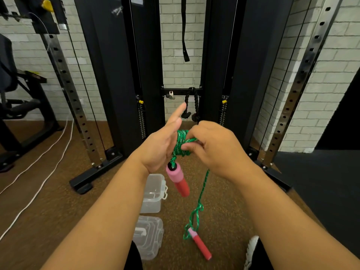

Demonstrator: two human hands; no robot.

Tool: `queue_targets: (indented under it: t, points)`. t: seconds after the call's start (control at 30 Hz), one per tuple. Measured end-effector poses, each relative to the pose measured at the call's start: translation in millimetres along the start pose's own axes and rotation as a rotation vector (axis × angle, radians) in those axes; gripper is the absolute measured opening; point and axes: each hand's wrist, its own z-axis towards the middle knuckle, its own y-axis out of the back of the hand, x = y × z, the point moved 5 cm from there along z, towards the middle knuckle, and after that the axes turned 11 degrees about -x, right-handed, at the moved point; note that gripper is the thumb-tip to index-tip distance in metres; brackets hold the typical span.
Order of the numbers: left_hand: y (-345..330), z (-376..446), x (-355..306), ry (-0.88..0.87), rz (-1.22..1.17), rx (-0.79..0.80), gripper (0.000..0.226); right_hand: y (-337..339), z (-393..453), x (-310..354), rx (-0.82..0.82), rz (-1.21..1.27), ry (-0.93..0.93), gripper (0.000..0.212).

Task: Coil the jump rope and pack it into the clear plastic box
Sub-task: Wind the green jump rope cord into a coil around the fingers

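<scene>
The green jump rope (182, 142) is wound in several turns around the fingers of my left hand (162, 143), whose fingers are stretched out straight. My right hand (211, 147) pinches the rope at the coil. One pink and red handle (178, 180) dangles just below my left hand. The loose rope hangs down from my right hand to the second handle (200, 243), which lies on the floor. The clear plastic box (153, 193) stands open on the floor under my left forearm. Its clear lid (149, 236) lies nearer to me.
A black cable machine frame (97, 170) with perforated steel uprights stands ahead against a white brick wall. A black rope attachment (191, 106) hangs at its centre. White cables (39, 168) run across the brown floor at left. My white shoe (251, 250) shows at bottom right.
</scene>
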Motion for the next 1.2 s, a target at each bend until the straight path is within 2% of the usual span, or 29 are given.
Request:
queue_targets:
  t: [0.1,0.2,0.33,0.47,0.57,0.8,0.93,1.2]
  points:
    - [-4,-3,0,0.028,-0.037,0.029,0.051,2,5,-14,-0.017,0.179,-0.169,0.015]
    - [-14,-8,-9,0.074,-0.241,0.129,0.055,0,5,-32,-0.101,0.344,-0.357,0.002]
    - [-18,-13,-22,0.088,-0.383,0.218,0.051,-17,-9,-52,-0.098,0.505,-0.554,0.015]
    - [-16,-10,-27,-0.006,-0.422,0.154,0.051,-34,-26,-48,-0.045,0.527,-0.602,0.026]
    - [-14,-6,-28,-0.078,-0.365,0.08,0.052,-38,-32,-36,-0.029,0.366,-0.511,0.013]
    - [-3,0,-26,-0.144,-0.187,-0.061,0.059,-38,-38,-13,0.108,0.172,-0.232,0.027]
    - [2,2,-18,-0.128,-0.109,-0.096,0.054,-30,-34,-6,0.125,0.143,-0.178,0.033]
    - [0,-2,-2,-0.017,-0.085,-0.104,0.052,-9,-21,4,0.082,0.158,-0.132,0.03]
